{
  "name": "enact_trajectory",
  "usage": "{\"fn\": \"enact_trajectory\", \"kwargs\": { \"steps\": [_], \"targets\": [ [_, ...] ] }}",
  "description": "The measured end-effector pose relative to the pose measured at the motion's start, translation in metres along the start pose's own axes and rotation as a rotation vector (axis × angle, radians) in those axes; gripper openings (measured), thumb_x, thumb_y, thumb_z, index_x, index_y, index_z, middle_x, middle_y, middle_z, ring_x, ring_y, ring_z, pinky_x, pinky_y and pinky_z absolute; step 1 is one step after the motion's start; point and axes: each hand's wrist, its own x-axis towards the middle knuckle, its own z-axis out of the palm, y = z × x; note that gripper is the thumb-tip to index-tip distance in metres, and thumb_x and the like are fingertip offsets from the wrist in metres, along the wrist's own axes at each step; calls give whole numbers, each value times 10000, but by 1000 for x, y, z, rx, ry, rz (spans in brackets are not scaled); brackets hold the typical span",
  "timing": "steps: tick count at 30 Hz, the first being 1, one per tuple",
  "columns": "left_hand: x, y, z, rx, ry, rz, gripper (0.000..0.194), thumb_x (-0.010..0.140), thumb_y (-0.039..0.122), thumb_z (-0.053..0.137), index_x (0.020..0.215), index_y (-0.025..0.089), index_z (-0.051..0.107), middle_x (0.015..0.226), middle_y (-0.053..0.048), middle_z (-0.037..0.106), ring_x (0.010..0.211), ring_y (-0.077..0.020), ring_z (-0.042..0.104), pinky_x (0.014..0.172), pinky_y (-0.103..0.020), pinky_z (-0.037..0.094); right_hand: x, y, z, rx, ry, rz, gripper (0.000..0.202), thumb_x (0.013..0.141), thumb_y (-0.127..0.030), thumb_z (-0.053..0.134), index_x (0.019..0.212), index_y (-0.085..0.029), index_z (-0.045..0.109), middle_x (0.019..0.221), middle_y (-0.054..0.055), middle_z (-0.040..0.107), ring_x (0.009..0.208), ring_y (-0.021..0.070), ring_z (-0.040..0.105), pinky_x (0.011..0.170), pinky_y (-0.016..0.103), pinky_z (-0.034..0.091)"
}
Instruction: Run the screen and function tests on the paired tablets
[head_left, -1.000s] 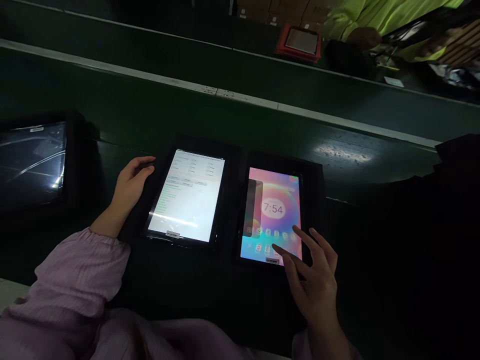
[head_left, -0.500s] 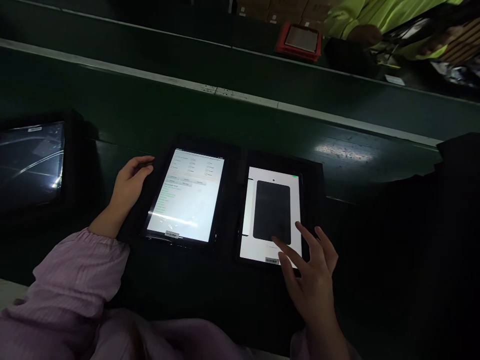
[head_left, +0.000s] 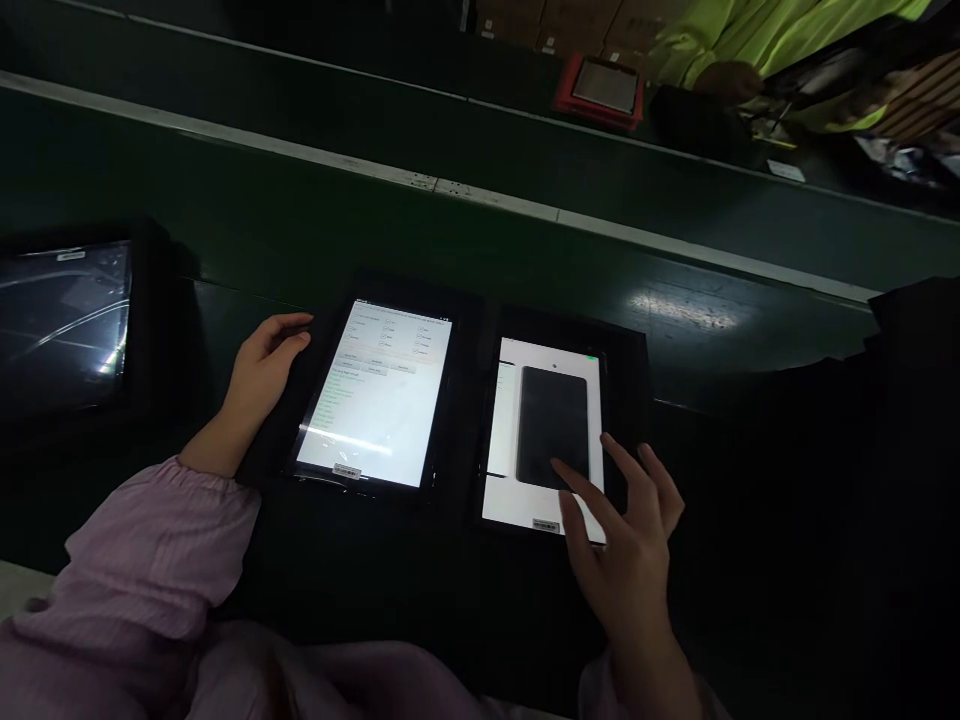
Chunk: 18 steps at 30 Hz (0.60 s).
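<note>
Two lit tablets lie side by side in dark cases. The left tablet (head_left: 375,395) shows a white page with checkboxes, grey buttons and green text. On the right tablet (head_left: 506,500) a dark rectangle fills the middle of a white screen. My left hand (head_left: 262,375) rests at the left edge of the left tablet's case, fingers bent and apart, holding nothing. Over the lower right part of the right tablet is my right hand (head_left: 626,530), fingers spread, index fingertip at the dark rectangle. Whether that fingertip touches the glass cannot be made out.
A third tablet (head_left: 64,325) with a dark screen lies at the far left. Beyond a pale strip (head_left: 495,200), a red tray (head_left: 600,92) holds a flat grey item. A person in a yellow-green top (head_left: 750,40) is at the upper right, near small items.
My right index finger has moved slightly up over the right tablet. The dark rectangle on its screen has shifted a little to the right. My left hand has stayed beside the left tablet.
</note>
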Motion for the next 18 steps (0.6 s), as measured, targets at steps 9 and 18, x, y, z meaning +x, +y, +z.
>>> {"fn": "enact_trajectory", "kwargs": {
  "steps": [9, 18],
  "targets": [
    [-3, 3, 1, 8, -13, -15, 258, 887, 255, 654, 1124, 227, 753, 1149, -34, 744, 1097, -246, 666, 1049, -417, 510, 15, -22, 14, 105, -233, -61, 309, 1030, -313, 559, 1317, -290, 672, 1693, 79, 243, 1585, 478, 84, 1003, 655, 558],
    [-4, 3, 0, 20, -19, -21, 254, 904, 241, 655, 1137, 229, 754, 1109, -31, 737, 1071, -241, 666, 1018, -412, 520, 13, -14, 13, 138, -129, -10, 269, 1029, -289, 554, 1271, -283, 673, 1657, 71, 333, 1581, 452, 148, 1120, 764, 378]
  ]
}}
